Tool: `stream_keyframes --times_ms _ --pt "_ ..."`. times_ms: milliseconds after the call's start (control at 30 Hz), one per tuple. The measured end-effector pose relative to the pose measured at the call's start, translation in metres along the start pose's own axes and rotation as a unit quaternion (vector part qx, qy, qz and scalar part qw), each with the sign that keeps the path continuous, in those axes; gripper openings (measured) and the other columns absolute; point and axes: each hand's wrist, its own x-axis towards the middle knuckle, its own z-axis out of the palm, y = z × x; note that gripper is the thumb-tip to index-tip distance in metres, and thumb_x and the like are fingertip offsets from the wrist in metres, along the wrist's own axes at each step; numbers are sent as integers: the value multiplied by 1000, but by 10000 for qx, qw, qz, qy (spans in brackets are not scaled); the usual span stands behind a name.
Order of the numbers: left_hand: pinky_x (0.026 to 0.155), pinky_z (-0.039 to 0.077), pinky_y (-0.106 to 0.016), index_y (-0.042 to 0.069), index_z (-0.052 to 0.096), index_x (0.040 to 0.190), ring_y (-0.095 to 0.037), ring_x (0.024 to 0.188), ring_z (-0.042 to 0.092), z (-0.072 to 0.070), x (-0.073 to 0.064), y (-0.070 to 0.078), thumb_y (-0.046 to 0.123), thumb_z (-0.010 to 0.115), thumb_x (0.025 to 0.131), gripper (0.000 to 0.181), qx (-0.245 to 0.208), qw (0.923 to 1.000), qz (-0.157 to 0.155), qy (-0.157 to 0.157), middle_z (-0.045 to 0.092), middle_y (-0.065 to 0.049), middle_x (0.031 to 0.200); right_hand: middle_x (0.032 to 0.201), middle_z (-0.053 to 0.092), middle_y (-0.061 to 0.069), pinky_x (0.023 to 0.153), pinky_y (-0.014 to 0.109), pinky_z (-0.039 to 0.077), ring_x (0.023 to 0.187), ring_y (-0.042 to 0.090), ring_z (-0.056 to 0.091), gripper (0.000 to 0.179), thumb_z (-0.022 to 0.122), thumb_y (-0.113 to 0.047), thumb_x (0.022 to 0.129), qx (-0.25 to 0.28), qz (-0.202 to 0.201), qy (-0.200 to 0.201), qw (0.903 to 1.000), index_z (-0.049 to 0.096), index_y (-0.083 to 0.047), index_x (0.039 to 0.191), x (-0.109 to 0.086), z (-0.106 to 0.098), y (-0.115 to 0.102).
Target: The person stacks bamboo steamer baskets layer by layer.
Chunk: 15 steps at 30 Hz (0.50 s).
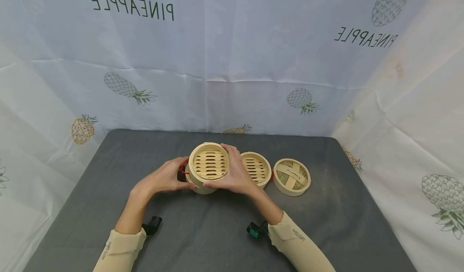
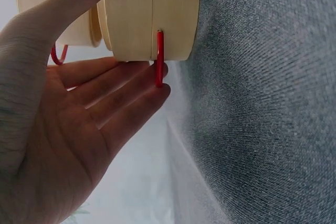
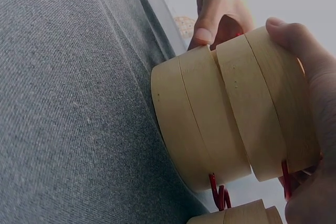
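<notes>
My right hand (image 1: 235,175) grips a round bamboo steamer basket (image 1: 211,164) with a slatted base, thumb at its near side and fingers over the far side. This basket sits slightly tilted over a second bamboo steamer basket (image 3: 194,124), which stands on the table. Around that lower one my left hand (image 1: 164,177) holds on, its thumb at the near rim and its fingers behind, by a red loop handle (image 2: 159,59). In the right wrist view, a narrow wedge-shaped gap shows between the two baskets.
Just right of my right hand stands another slatted steamer basket (image 1: 255,168). Beside it lies a woven bamboo lid (image 1: 291,177) with crossed strips. Everything rests on a dark grey cloth-covered table (image 1: 203,240), with a pineapple-print curtain (image 1: 246,54) behind.
</notes>
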Motion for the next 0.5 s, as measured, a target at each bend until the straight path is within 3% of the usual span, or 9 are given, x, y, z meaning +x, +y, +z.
stream_keyframes --times_ms 500 --pt "98 62 -49 0 57 149 -28 117 73 1 1 -4 36 95 84 83 -114 9999 25 3 72 -13 133 170 36 8 123 63 43 155 32 42 131 104 -46 67 57 37 -129 9999 27 -21 171 4 1 -3"
